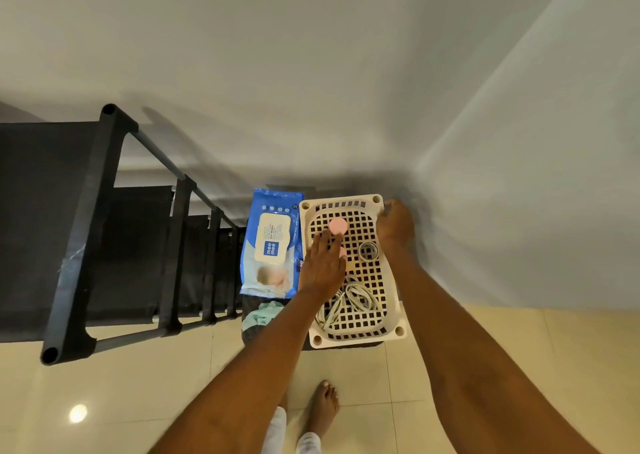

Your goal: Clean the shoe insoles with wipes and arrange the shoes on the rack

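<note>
My left hand (323, 266) lay flat with straight fingers inside the cream lattice basket (388, 282), fingertips at a pink round lid (338, 226), while my right hand (394, 226) curled over the basket's far right rim. The blue wipes pack (272, 242), its cream flap closed, lay just left of the basket. The black shoe rack (104, 231) stood further left on glossy cream tiles (519, 367) against a white wall.

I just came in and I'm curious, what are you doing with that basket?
A person stands barefoot over a white basket on the floor. The left hand reaches inside it, fingers by a pink round thing, and the right hand holds the far rim. A blue wipes pack lies beside the basket, next to the black shoe rack. No shoes show yet.
</note>
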Action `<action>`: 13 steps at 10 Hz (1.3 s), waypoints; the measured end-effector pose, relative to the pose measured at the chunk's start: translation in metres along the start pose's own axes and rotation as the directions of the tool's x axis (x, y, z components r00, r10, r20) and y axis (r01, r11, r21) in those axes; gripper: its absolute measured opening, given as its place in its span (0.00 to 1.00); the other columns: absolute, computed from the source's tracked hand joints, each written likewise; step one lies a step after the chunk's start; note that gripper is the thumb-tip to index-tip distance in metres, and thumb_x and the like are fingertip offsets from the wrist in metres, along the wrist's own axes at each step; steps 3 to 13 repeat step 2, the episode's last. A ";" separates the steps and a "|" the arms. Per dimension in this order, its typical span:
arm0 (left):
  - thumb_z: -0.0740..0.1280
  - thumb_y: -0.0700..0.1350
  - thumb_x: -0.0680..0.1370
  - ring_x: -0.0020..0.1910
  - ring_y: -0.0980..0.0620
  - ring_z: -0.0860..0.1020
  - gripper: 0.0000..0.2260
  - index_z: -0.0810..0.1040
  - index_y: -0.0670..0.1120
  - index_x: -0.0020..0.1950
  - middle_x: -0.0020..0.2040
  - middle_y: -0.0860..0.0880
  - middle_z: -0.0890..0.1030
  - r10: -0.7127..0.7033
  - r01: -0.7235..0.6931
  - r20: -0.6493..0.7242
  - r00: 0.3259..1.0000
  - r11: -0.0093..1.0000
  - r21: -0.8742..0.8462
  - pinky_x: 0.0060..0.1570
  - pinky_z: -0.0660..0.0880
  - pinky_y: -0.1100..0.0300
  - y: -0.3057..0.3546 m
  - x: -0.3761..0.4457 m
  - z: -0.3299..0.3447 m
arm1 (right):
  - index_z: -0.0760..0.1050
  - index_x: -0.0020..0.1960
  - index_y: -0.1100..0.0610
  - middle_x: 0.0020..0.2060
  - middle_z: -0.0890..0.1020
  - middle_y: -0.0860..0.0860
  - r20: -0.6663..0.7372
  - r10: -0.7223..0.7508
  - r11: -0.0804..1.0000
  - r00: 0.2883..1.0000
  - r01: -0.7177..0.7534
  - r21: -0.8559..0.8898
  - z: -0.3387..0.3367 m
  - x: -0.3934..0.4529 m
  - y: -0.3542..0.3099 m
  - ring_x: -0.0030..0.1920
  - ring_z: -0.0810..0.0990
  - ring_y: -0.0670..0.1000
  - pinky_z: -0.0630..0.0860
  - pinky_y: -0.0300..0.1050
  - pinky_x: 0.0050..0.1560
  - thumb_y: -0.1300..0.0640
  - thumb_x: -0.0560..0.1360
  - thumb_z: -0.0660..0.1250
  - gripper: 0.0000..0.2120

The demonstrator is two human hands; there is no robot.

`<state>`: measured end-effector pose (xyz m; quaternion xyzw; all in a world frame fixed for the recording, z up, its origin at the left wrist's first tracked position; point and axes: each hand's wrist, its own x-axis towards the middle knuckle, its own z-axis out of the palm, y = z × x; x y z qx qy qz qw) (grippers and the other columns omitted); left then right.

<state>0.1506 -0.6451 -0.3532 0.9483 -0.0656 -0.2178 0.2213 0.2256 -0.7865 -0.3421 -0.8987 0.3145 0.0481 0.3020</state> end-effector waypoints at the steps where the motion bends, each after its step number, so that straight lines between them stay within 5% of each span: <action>1: 0.50 0.49 0.83 0.77 0.46 0.45 0.24 0.50 0.47 0.78 0.78 0.44 0.48 -0.012 0.012 0.028 1.000 1.000 0.015 0.75 0.46 0.49 0.004 -0.003 -0.004 | 0.75 0.55 0.59 0.52 0.80 0.57 0.006 -0.020 0.997 1.000 0.020 0.074 -0.002 -0.003 -0.002 0.52 0.79 0.58 0.75 0.48 0.48 0.60 0.76 0.65 0.08; 2: 0.49 0.51 0.83 0.77 0.46 0.44 0.24 0.48 0.48 0.78 0.78 0.44 0.46 0.001 -0.001 0.017 1.000 1.000 0.008 0.75 0.46 0.48 0.009 -0.008 -0.004 | 0.74 0.59 0.58 0.55 0.77 0.57 -0.020 -0.109 0.981 0.994 0.110 0.162 0.002 -0.025 0.006 0.55 0.77 0.56 0.74 0.48 0.51 0.57 0.75 0.67 0.13; 13: 0.49 0.51 0.83 0.77 0.46 0.44 0.24 0.48 0.48 0.78 0.78 0.44 0.46 0.001 -0.001 0.017 1.000 1.000 0.008 0.75 0.46 0.48 0.009 -0.008 -0.004 | 0.74 0.59 0.58 0.55 0.77 0.57 -0.020 -0.109 0.981 0.994 0.110 0.162 0.002 -0.025 0.006 0.55 0.77 0.56 0.74 0.48 0.51 0.57 0.75 0.67 0.13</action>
